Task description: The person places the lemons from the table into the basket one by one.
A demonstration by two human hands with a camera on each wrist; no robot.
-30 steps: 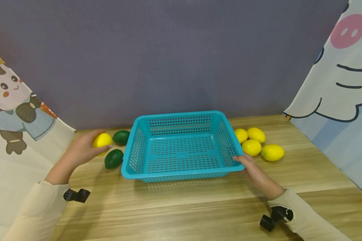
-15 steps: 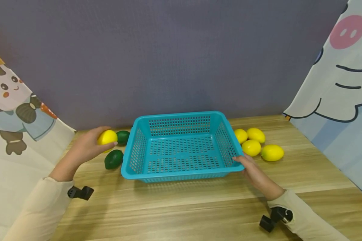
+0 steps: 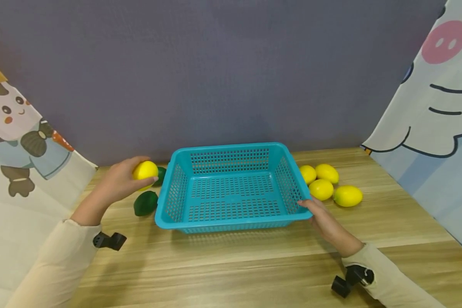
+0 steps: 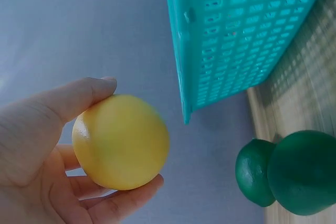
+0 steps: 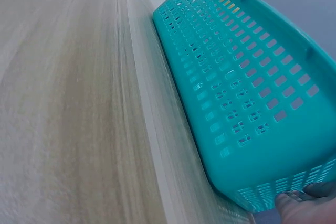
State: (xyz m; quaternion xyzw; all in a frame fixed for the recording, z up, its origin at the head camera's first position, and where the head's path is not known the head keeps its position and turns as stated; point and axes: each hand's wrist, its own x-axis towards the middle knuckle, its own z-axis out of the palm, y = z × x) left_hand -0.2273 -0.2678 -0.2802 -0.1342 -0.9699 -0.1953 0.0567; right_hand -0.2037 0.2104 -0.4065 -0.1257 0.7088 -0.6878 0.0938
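Note:
My left hand [image 3: 119, 179] grips a yellow lemon [image 3: 145, 172] between thumb and fingers, left of the basket and raised above the table. In the left wrist view the lemon [image 4: 122, 142] appears round, with the thumb over its top and fingertips under it. A turquoise plastic basket [image 3: 231, 224] with slotted walls stands mid-table, nothing inside it. At its near right corner my right hand [image 3: 326, 220] holds the rim, thumb over the edge. The right wrist view shows part of that hand [image 5: 310, 208] beside the basket wall [image 5: 236, 103].
Two dark green fruits, one nearer [image 3: 145, 203] and one farther [image 3: 160, 176] partly behind the lemon, lie left of the basket. Several yellow lemons [image 3: 321, 189] sit to its right. A grey panel [image 3: 231, 77] closes off the back of the wooden table [image 3: 231, 273]; printed cloths hang at both sides.
My left hand has carried the lemon to the right and slightly up, toward the basket's left side, now overlapping the farther green fruit. The right hand and basket have stayed put.

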